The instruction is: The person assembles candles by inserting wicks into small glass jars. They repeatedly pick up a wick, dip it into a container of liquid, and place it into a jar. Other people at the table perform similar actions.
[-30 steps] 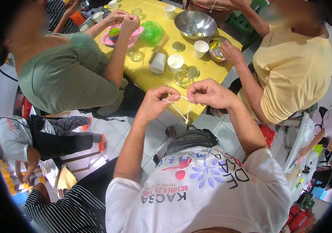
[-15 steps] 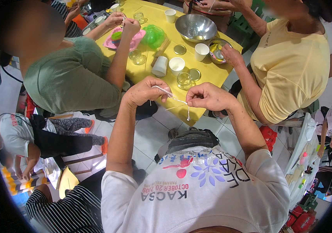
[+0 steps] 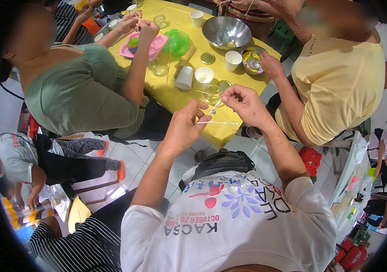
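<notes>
A white string [image 3: 218,123] is pinched between the thumb and fingers of my left hand [image 3: 185,124], and one length of it sticks out to the right. My right hand [image 3: 245,103] pinches another part of the string, close to a thin pale stick [image 3: 206,94] that points left from its fingertips. Both hands are raised above the near corner of the yellow-covered table [image 3: 166,95]. Just beyond them stand a small glass jar [image 3: 212,92] and a white paper cup [image 3: 204,77]. Where the string meets the stick is too small to make out.
Farther back are a tipped white cup [image 3: 184,78], another paper cup [image 3: 233,60], a metal basin [image 3: 226,32], a jar lid [image 3: 207,58], a green plastic bag [image 3: 177,42] and a pink tray [image 3: 150,47]. People in green [image 3: 82,86] and yellow [image 3: 338,86] flank the table.
My left hand has dropped lower and turned, with its fingers pointing right. My right hand has risen slightly. The string, stretched between both hands before, is now bunched near the right fingertips.
</notes>
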